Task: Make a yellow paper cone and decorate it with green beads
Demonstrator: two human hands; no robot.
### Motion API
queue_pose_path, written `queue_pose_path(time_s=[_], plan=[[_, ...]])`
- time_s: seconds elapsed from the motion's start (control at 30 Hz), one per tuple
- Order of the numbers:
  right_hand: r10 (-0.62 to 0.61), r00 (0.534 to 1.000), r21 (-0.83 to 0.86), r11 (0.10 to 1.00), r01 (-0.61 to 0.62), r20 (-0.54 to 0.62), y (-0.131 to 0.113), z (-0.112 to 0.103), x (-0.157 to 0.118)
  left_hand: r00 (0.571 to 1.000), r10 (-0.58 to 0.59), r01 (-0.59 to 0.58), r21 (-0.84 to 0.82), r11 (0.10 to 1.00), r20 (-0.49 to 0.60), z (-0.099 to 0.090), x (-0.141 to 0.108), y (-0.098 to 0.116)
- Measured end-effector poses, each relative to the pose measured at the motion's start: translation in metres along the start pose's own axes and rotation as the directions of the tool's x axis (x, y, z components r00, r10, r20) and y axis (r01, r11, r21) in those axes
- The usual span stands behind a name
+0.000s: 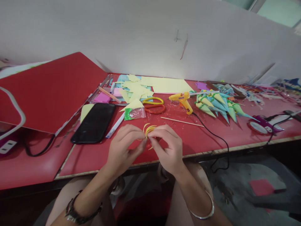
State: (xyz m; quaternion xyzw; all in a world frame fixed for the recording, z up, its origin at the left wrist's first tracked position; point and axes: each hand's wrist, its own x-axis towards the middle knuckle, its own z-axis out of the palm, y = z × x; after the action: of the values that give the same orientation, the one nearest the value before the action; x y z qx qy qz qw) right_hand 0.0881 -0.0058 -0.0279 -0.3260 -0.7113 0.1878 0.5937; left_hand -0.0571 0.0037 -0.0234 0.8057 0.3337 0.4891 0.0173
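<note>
A small bundle of curved yellow strips (150,128) is pinched between both hands above the front of the red table. My left hand (125,146) grips its left side between thumb and fingertips. From the right, my right hand (168,146) pinches the same strips, its fingertips nearly touching those of the left. Just beyond the hands lie a green and clear plastic packet (134,113) and scissors (154,105) with yellow and red handles. A thin wooden stick (182,121) rests to their right.
A black phone (94,123) and a marker (115,125) lie left. Paper pieces (136,88) are at the back. Right of centre are a yellow glue gun (184,101) with a trailing cord, and several paper cones (216,105). A red board (51,91) stands far left.
</note>
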Motion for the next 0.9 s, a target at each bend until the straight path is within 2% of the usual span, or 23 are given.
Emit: queue_pose_path(time_s=[0.23,0.53,0.9], plan=[[0.009,1.0,0.011,1.0,-0.009,-0.011,-0.0007,0.0013,-0.0015,1.0,-0.014,0.014,0.007,1.0,-0.024,0.0001,-0.0001,0.0008],[0.017,1.0,0.035,0.999,-0.017,-0.018,-0.0015,0.0022,-0.0018,0.999,-0.052,0.051,-0.098,0.994,-0.007,-0.0021,0.0012,0.0024],[0.025,0.999,0.037,0.999,-0.025,-0.02,-0.0007,0.0028,-0.0022,0.999,-0.043,0.042,-0.077,0.996,-0.011,-0.0013,0.002,0.0018]])
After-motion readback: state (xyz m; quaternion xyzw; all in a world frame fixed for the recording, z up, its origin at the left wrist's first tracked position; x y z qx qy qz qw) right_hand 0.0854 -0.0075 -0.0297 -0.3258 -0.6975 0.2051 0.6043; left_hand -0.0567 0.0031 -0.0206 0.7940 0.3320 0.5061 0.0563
